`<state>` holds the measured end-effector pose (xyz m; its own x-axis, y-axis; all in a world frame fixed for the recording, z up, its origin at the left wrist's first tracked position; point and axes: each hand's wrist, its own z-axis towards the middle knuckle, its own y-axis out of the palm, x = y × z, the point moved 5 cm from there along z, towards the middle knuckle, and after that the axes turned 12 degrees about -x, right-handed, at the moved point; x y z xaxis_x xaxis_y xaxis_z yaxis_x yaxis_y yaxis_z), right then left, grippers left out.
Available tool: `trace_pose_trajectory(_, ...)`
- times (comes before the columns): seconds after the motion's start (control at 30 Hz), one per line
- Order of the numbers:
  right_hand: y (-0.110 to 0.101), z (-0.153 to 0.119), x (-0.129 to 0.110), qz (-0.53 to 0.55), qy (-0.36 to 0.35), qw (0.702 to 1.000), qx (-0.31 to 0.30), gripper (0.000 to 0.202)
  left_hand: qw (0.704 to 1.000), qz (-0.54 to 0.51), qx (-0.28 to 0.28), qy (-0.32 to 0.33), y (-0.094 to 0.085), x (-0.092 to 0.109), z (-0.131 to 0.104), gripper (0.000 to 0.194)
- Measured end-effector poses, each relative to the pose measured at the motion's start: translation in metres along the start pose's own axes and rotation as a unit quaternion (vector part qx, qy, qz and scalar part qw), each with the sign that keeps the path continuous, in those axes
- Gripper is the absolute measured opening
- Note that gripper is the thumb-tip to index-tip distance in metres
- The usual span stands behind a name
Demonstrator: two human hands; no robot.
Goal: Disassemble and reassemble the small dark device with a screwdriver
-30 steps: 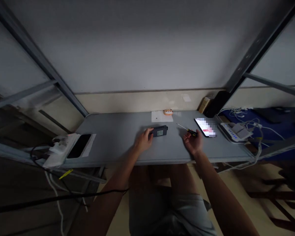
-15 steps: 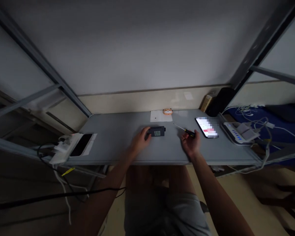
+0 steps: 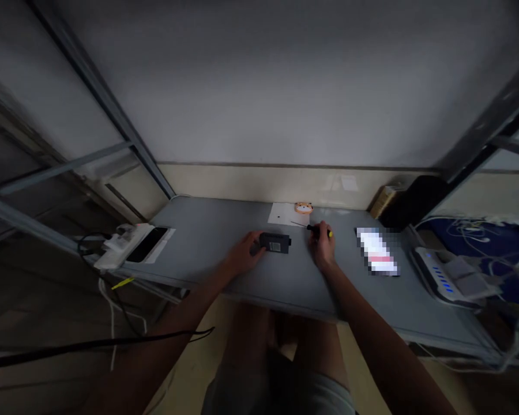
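My left hand (image 3: 244,252) grips the left end of a small dark box (image 3: 275,242), which has vent slots along its far edge and a pale label on its face. Its exact kind does not show. My right hand (image 3: 322,245) is closed around the black and yellow handle of a screwdriver (image 3: 312,228). The thin shaft points left over the near edge of a white sheet of paper (image 3: 282,212), apart from the box. A tiny dark speck lies on that paper. An orange and white animal-faced object (image 3: 303,208) sits at the sheet's right corner.
A lit phone (image 3: 377,251) lies right of my right hand. Beyond it stands a white power strip (image 3: 441,279) with plugs and cables. A dark phone (image 3: 147,245) and another white strip (image 3: 127,246) are at the left end of the grey desk (image 3: 225,213). Metal posts frame both sides.
My right hand has moved left with the screwdriver, bringing its tip to the paper's near edge. My left hand stays on the box. The whole view has shifted and tilted slightly.
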<state>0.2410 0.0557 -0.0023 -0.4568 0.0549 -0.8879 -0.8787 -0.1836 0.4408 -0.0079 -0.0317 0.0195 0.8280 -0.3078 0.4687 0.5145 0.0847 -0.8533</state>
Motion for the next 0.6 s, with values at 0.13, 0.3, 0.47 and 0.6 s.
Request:
trace_pose_trajectory(0.13,0.013,0.03,0.0,-0.053,0.019,0.998,-0.028,0.055,1.0,0.003,-0.002,-0.008,0.001,-0.002,0.001,0.053)
trace_pose_trajectory(0.3,0.022,0.04,-0.001,-0.106,0.013,0.992,-0.071,0.056,1.0,0.007,0.009,-0.008,0.001,-0.004,0.0,0.052)
trace_pose_trajectory(0.47,0.023,0.041,0.001,-0.158,-0.016,0.983,-0.089,0.054,1.0,0.006,0.017,-0.024,0.001,-0.008,0.0,0.05)
trace_pose_trajectory(0.6,0.025,0.04,0.004,-0.192,-0.035,0.976,-0.097,0.048,0.999,0.01,0.027,-0.028,0.0,-0.01,-0.001,0.051)
